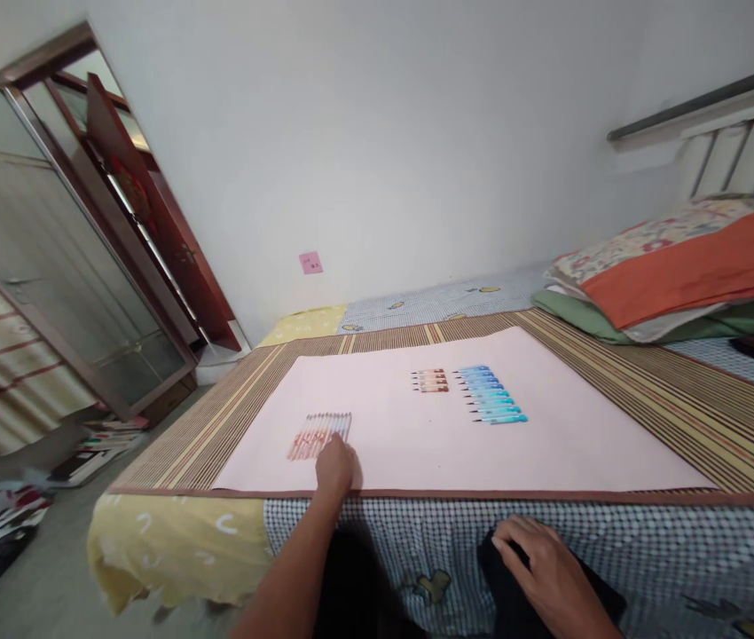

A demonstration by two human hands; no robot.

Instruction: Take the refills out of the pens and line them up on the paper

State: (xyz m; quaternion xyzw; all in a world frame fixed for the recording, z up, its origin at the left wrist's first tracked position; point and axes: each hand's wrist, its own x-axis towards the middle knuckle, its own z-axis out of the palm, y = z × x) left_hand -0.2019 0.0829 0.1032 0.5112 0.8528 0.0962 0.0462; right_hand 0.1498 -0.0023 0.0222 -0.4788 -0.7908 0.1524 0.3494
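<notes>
Pencils (320,435) lie against the left fingers (341,448) — grasped or not, cannot tell.

A woven mat (683,399) lies on the bed (417,550), with a large sheet (404,444) on it. On the sheet, a near row of pens (320,433) lies at the left, the left hand (335,466) touching its near end. A short row of pens (430,381) lies farther back at mid-sheet, a longer row (491,394) just right of it. The right hand (543,568) rests on a cloth (503,590) at the bed's near edge. Pillows (683,266) stack at far right.
</notes>
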